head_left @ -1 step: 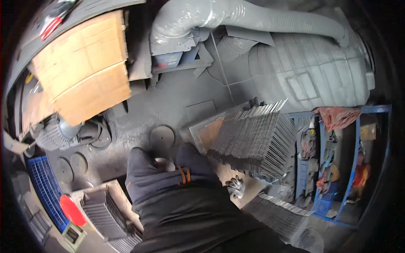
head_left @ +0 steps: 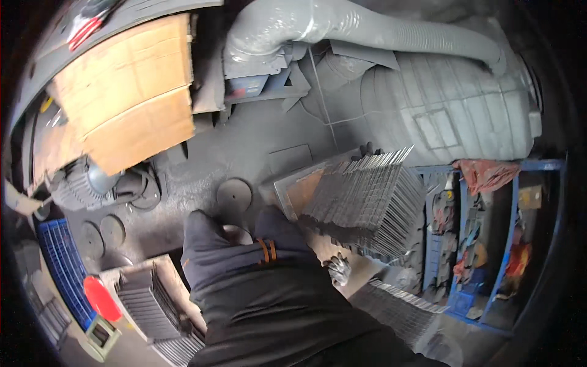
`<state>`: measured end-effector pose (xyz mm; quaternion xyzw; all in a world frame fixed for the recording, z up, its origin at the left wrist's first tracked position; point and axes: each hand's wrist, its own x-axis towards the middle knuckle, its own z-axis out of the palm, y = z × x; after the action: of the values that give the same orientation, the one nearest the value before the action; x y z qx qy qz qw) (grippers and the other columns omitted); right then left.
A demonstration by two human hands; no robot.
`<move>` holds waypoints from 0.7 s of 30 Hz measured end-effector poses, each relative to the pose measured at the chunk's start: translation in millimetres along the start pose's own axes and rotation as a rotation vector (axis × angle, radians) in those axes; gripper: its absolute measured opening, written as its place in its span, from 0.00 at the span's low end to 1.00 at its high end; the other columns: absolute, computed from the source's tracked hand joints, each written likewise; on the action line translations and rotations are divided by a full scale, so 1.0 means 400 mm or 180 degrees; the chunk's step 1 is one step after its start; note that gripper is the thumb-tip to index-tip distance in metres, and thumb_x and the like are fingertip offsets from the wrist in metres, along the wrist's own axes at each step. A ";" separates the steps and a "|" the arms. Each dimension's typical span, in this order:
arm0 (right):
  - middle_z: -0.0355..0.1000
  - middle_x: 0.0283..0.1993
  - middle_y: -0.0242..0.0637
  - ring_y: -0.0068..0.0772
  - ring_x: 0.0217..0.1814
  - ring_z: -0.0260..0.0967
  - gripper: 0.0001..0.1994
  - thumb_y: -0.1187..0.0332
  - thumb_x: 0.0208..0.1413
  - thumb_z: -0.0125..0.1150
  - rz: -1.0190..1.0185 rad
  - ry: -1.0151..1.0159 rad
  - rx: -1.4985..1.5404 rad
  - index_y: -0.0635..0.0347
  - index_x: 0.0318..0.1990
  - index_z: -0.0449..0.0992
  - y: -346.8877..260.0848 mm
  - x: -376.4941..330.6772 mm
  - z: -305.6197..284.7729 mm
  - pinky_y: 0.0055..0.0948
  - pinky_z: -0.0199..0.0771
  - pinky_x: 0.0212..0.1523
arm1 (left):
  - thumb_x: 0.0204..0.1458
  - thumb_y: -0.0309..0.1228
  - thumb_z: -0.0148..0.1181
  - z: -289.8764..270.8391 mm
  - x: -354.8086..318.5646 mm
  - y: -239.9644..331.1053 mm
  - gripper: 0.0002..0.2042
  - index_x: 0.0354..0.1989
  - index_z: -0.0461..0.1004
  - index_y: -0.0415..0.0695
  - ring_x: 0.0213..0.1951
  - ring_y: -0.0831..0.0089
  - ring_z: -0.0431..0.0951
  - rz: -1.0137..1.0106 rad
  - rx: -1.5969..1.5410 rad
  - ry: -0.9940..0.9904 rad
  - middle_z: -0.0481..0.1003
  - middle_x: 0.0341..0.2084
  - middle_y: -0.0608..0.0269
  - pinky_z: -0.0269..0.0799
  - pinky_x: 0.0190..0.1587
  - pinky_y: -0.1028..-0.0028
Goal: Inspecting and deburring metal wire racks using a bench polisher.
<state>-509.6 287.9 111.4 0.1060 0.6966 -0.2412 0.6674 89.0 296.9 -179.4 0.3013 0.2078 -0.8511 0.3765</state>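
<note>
My left hand is out of sight. To the right of my dark jacket [head_left: 269, 306], beside my thigh, a grey-and-black glove [head_left: 337, 269] shows. It looks like my right hand in a work glove, but the wrist is hidden and the fingers are too small to read. Nothing can be made out in it. Close beyond the glove stands a tall stack of thin, dark metal racks [head_left: 361, 208]. A second stack of racks [head_left: 400, 309] sits nearer, on the right. At my left, a cardboard box [head_left: 183, 287] holds more dark, flat metal pieces [head_left: 143, 306].
A large cardboard sheet [head_left: 131, 92] covers a machine with a motor [head_left: 85, 183] at far left. Grey ducting [head_left: 367, 27] runs across the back. Blue shelving [head_left: 516, 244] stands right. Round discs [head_left: 234, 196] lie ahead of my knees. A red round seat [head_left: 103, 298] is at left.
The view has shifted slightly, so the cardboard sheet and motor sit a little farther right and the glove a little farther left. Nothing has visibly been picked up or put down.
</note>
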 end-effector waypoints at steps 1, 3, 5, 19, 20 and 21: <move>0.80 0.59 0.38 0.33 0.57 0.78 0.22 0.60 0.72 0.59 -0.0027 0.0043 -0.0152 0.69 0.62 0.75 -0.033 -0.058 -0.003 0.32 0.74 0.60 | 0.65 0.50 0.59 0.069 -0.016 -0.043 0.20 0.51 0.79 0.45 0.38 0.65 0.83 0.0002 -0.0071 0.0043 0.83 0.42 0.59 0.82 0.46 0.62; 0.80 0.59 0.38 0.33 0.57 0.78 0.22 0.60 0.72 0.59 -0.0056 0.0110 -0.0471 0.69 0.63 0.75 -0.087 -0.144 -0.010 0.32 0.74 0.60 | 0.65 0.49 0.59 0.168 -0.048 -0.129 0.20 0.50 0.79 0.45 0.38 0.66 0.83 0.0018 -0.0223 0.0149 0.83 0.41 0.59 0.82 0.46 0.63; 0.80 0.59 0.39 0.34 0.57 0.78 0.22 0.60 0.72 0.59 -0.0053 0.0178 -0.0733 0.69 0.63 0.75 -0.106 -0.207 -0.012 0.32 0.74 0.61 | 0.66 0.49 0.59 0.237 -0.087 -0.185 0.19 0.50 0.79 0.45 0.38 0.66 0.83 -0.0014 -0.0342 0.0292 0.83 0.40 0.60 0.81 0.45 0.63; 0.78 0.60 0.41 0.34 0.59 0.76 0.24 0.58 0.71 0.59 -0.0360 -0.0228 -0.2207 0.69 0.64 0.73 -0.206 -0.042 0.093 0.32 0.72 0.62 | 0.67 0.49 0.59 0.418 -0.170 -0.181 0.18 0.49 0.78 0.46 0.35 0.69 0.82 0.0128 -0.0552 0.1219 0.81 0.35 0.63 0.80 0.42 0.67; 0.78 0.61 0.41 0.34 0.59 0.76 0.24 0.58 0.71 0.59 -0.0430 -0.0298 -0.2272 0.69 0.64 0.73 -0.212 -0.017 0.103 0.32 0.72 0.62 | 0.67 0.49 0.59 0.428 -0.174 -0.170 0.18 0.49 0.78 0.46 0.35 0.69 0.82 0.0160 -0.0516 0.1268 0.81 0.35 0.64 0.80 0.42 0.67; 0.78 0.61 0.41 0.34 0.59 0.76 0.24 0.57 0.71 0.59 -0.0496 -0.0364 -0.2328 0.69 0.64 0.73 -0.215 0.008 0.112 0.32 0.72 0.63 | 0.67 0.49 0.59 0.437 -0.178 -0.159 0.18 0.49 0.78 0.46 0.35 0.69 0.82 0.0186 -0.0477 0.1321 0.81 0.35 0.64 0.80 0.41 0.67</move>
<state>-510.9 191.7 125.3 -0.2062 0.7042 -0.0322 0.6786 16.1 272.3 4.1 0.4470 0.3347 -0.7417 0.3714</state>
